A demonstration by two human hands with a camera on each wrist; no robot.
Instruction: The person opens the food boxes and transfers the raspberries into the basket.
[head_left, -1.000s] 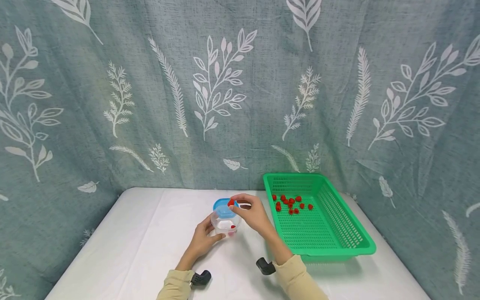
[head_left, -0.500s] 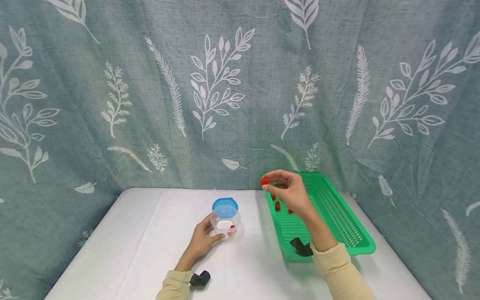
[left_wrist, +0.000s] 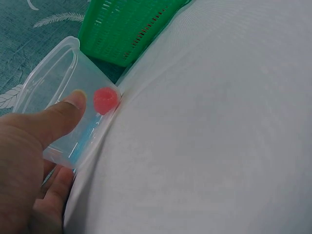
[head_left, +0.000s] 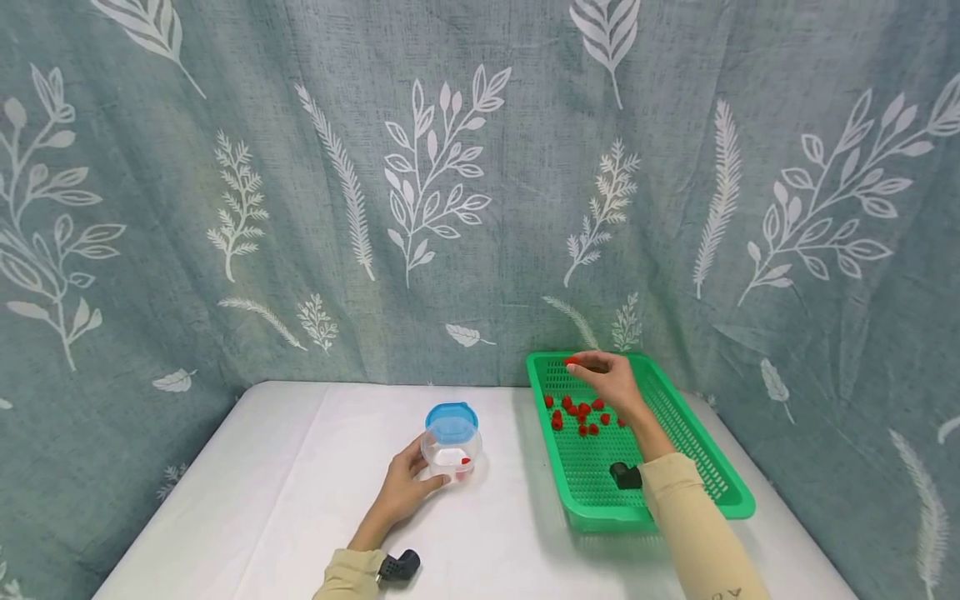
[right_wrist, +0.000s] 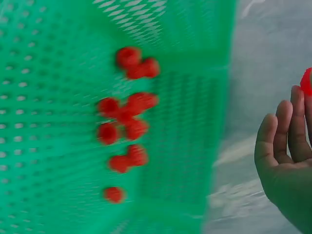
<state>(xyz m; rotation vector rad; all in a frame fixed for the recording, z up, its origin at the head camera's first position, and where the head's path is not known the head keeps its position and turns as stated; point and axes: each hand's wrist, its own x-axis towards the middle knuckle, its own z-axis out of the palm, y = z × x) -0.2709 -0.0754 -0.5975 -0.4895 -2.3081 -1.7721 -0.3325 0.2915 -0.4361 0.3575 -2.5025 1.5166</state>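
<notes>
My left hand (head_left: 405, 487) holds the side of a small clear plastic tub (head_left: 438, 454), thumb in front, on the white table. Through its wall, in the left wrist view, a single raspberry (left_wrist: 106, 100) shows at the bottom. Over the back part of a green basket (head_left: 564, 492), my right hand (head_left: 613, 382) pinches another raspberry (head_left: 572, 361) between thumb and fingertips. That held raspberry (right_wrist: 306, 82) is partly cut off at the edge of the right wrist view. Several loose raspberries (right_wrist: 126, 114) lie below on the basket floor.
A blue lid (head_left: 452, 410) lies just behind the tub, partly seen through it. The basket's slotted walls rise around the raspberries on the table's right side. A leaf-patterned grey-green curtain (head_left: 450, 250) hangs behind the white tabletop (head_left: 300, 492).
My right hand has moved right, from above the tub to over the basket, with the raspberry still pinched. The left hand stays on the tub.
</notes>
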